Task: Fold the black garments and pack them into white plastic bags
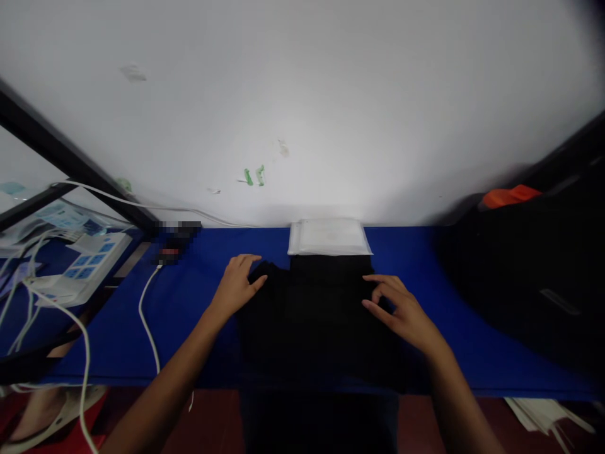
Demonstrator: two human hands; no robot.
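A black cloth garment lies spread on the blue tabletop in front of me; its dark folds hide what kind it is. At its upper left corner is my left hand, thumb and fingers apart around a raised bit of the cloth, not visibly pinching it. Over the garment's right side, my right hand has its fingers spread and slightly curled, with nothing seen between them. Just beyond the garment's top edge, a flat white plastic packet lies close to the wall.
A large black bag with an orange piece behind it fills the right. On the left are a pixelated dark device with a white cable, and a power strip beyond a black frame. A white wall rises behind.
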